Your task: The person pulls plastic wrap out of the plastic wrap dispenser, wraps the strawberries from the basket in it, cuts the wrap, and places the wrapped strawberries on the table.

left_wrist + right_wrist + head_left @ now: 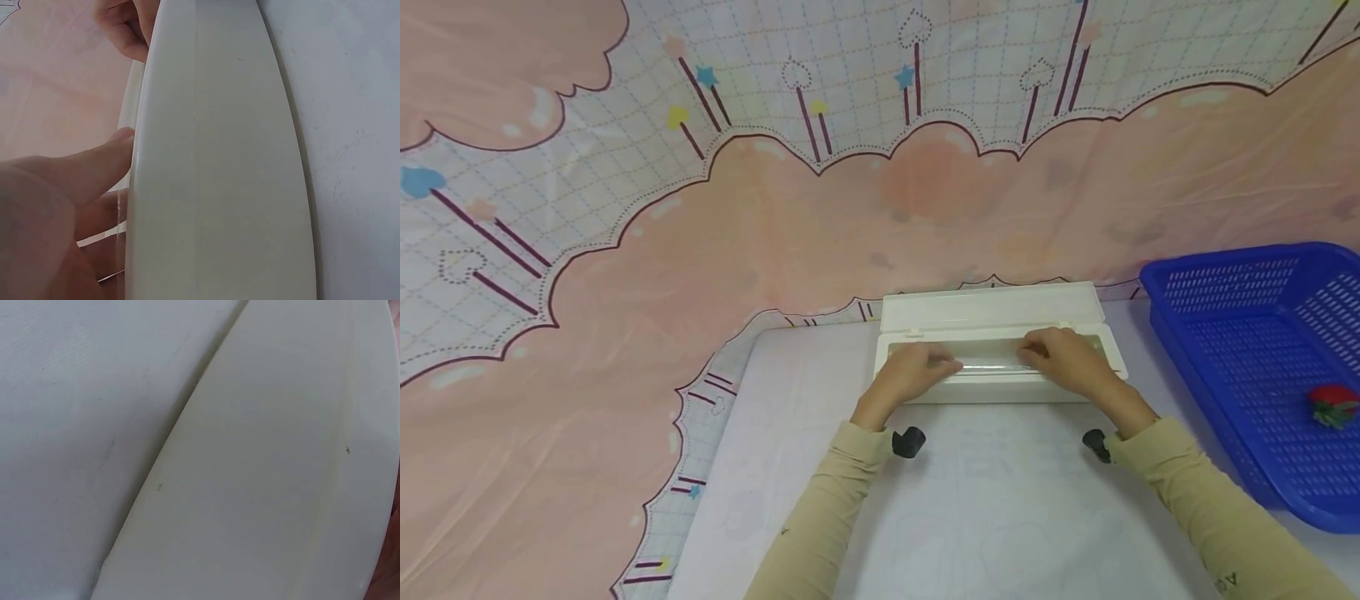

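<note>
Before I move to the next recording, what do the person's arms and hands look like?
The left sleeve and right sleeve are long and pale khaki, with small dark markings. A black piece shows beside the left cuff, another by the right cuff. The left hand and right hand are gloveless.

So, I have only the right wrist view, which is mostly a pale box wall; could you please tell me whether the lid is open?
Observer: Yes, the head view shows the lid tipped open along the far side of the white box.
Operator: Thank you; would you also tell me where the left hand is?
Observer: It is at the left part of the box's opening.
Operator: And is there anything to the right of the box, please?
Observer: A blue basket with a red, strawberry-like item in it.
</note>
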Demonstrator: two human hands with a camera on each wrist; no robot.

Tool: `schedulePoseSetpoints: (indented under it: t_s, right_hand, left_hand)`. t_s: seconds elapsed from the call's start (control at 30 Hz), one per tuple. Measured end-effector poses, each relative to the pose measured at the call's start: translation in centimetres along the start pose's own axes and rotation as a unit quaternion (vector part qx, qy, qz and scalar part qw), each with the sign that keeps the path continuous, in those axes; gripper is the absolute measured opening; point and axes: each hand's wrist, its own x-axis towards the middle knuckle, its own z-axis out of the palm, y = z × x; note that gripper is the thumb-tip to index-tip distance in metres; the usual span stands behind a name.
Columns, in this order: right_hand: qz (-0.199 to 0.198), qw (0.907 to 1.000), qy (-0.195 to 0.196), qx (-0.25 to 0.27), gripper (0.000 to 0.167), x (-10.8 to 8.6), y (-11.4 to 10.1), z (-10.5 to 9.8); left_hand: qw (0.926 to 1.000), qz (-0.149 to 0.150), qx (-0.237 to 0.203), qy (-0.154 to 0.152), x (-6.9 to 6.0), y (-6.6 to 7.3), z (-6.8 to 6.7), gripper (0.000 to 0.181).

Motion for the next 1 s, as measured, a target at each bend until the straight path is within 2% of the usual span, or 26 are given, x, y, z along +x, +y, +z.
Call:
schedulePoseSetpoints:
  t_s: [0.3,0.6,0.87,1.0]
  right_hand:
    - [0.007,0.9999,0.007,0.009,0.014,-0.1,0.0,0.0]
    - [0.011,0.9997,0.017,0.012,0.014,-0.1,0.0,0.1]
    - [0.007,0.9996,0.024,0.010,0.019,-0.3,-0.6,0.2]
    - [0.011,0.9995,0.020,0.020,0.026,-0.2,-1.5,0.8]
  left_hand:
    - [0.9992,-0.018,0.025,0.026,0.1,0.1,0.3,0.026]
    - [0.9941,-0.002,0.076,0.077,-0.3,-0.3,-0.1,0.017]
    - [0.9916,0.019,0.039,0.122,-0.4,-0.7,-0.1,0.017]
    - [0.9898,0.016,0.030,0.138,-0.4,-0.7,-0.1,0.016]
